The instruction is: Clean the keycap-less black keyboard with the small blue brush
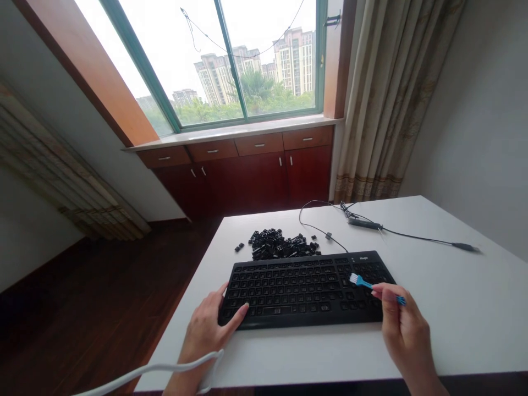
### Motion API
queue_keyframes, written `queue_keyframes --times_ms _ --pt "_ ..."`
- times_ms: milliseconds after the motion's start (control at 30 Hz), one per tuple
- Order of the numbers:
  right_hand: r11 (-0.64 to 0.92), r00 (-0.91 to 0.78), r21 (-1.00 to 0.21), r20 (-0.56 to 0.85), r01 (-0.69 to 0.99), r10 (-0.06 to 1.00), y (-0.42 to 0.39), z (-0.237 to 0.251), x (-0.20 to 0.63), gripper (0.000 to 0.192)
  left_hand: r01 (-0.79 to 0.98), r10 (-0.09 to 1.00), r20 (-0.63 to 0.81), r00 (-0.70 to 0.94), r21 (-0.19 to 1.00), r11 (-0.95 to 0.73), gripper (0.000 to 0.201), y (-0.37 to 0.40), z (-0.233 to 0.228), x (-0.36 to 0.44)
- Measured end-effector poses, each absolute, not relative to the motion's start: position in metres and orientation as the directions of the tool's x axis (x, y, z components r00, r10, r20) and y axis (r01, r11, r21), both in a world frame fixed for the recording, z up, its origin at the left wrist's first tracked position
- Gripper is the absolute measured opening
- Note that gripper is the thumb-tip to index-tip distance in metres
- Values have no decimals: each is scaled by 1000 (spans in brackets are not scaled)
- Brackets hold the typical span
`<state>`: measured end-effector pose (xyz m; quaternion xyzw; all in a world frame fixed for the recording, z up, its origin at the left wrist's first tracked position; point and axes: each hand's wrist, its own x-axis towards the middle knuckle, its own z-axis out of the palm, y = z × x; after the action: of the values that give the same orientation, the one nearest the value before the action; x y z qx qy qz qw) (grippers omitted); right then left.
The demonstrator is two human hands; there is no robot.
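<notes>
A black keyboard [284, 318] with its keycaps off lies on the white table, bare key sockets showing. My left hand [210, 316] grips its left end, thumb on the top face and fingers along the side edge. Between the thumb and fingers of my right hand [404, 319] is a small blue brush [365, 282] with white bristles. The bristles are over the right part of the keyboard, near the number pad; whether they touch it I cannot tell. Behind the keyboard sits a heap of black keycaps [274, 245].
The keyboard's black cable [313, 225] runs to the back of the table [454, 308], beside a dark elongated object [365, 224] and a cord ending in a plug [465, 247]. A white cable [144, 370] crosses my left wrist. Red cabinets [247, 181] stand under the window.
</notes>
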<state>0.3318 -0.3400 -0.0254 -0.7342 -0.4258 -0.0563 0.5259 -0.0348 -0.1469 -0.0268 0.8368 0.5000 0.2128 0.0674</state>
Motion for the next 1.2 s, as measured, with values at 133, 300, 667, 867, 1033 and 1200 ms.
queue_keyframes --times_ms 133,300,667,867,1033,1200 --pt "-87 627 -719 533 690 568 -339 -23 332 20 806 865 289 409 329 -491 66 -150 -21 -31" --pt "-38 527 -623 626 781 575 -334 -22 334 19 805 868 285 405 338 -487 65 -152 -17 -29" --pt "0 377 -462 724 887 577 -329 -22 337 27 815 869 301 391 326 -480 70 -147 -28 -34" --pt "-15 357 -436 715 900 601 -330 -26 338 27 818 869 304 391 317 -480 69 -147 -28 -34" --pt "3 333 -422 719 906 610 -327 -26 339 31 821 869 306 388 313 -477 69 -145 -31 -35" --pt "-23 337 -416 702 909 627 -323 -24 336 21 816 876 280 393 333 -473 69 -145 -30 -36"
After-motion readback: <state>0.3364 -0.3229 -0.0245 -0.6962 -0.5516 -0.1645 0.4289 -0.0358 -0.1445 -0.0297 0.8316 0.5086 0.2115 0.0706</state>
